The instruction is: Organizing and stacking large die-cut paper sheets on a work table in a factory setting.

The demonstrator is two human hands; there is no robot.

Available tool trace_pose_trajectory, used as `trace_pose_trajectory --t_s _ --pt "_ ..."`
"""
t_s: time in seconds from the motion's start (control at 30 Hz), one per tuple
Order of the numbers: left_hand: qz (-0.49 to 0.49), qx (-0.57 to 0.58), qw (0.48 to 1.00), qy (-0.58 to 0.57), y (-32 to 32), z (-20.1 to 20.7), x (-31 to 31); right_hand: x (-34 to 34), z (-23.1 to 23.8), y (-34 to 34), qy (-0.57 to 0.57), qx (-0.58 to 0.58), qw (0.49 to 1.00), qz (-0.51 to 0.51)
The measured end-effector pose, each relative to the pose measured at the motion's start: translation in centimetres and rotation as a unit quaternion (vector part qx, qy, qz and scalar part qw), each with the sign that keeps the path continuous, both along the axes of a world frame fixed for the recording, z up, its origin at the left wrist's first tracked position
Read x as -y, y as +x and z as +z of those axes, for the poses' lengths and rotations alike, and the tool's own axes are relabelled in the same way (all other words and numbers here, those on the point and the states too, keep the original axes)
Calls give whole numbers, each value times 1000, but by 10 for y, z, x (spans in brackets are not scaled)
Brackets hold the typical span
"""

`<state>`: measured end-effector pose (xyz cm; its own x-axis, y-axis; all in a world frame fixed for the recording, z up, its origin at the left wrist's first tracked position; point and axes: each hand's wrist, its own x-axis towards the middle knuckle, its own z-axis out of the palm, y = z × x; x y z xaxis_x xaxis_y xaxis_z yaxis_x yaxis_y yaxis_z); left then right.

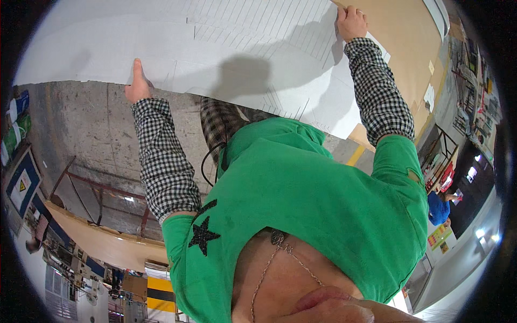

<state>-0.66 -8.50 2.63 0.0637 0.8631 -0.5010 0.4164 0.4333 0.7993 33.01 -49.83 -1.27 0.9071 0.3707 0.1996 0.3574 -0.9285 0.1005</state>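
Observation:
A large white paper sheet point(177, 32) with drawn parallel lines spreads over a brown tabletop point(414, 48). At its near left edge, my left hand point(139, 86) has one digit stretched flat on top of the paper. The other fingers are bent at the rim and partly hidden, so the hand appears to grip the edge. Farther off, my right hand point(353, 23) is closed at the sheet's right border, fingers curled down over it, with a ring on one finger. Shadows of my head and arms fall across the paper.
Grey concrete floor point(91, 129) shows below the sheet's near edge. Behind on the left stand a metal frame point(99, 194) and another long brown table point(107, 231). A person in blue point(439, 209) is at the far right, and another person point(35, 242) at the far left.

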Motion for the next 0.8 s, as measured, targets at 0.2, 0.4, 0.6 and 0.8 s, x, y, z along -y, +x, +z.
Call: trace_pose_trajectory --t_s 0.2,0.4,0.6,0.8 --pt "79 85 990 -82 -40 22 27 -46 66 -8 19 -199 979 -31" --pt "-140 224 866 -424 -99 0 166 -47 83 -16 22 -213 977 23" --pt "-221 359 759 -496 -77 -50 257 -53 70 -6 77 -233 969 21" --pt "-260 231 867 -358 -50 -24 250 -53 31 -16 39 -109 992 39"
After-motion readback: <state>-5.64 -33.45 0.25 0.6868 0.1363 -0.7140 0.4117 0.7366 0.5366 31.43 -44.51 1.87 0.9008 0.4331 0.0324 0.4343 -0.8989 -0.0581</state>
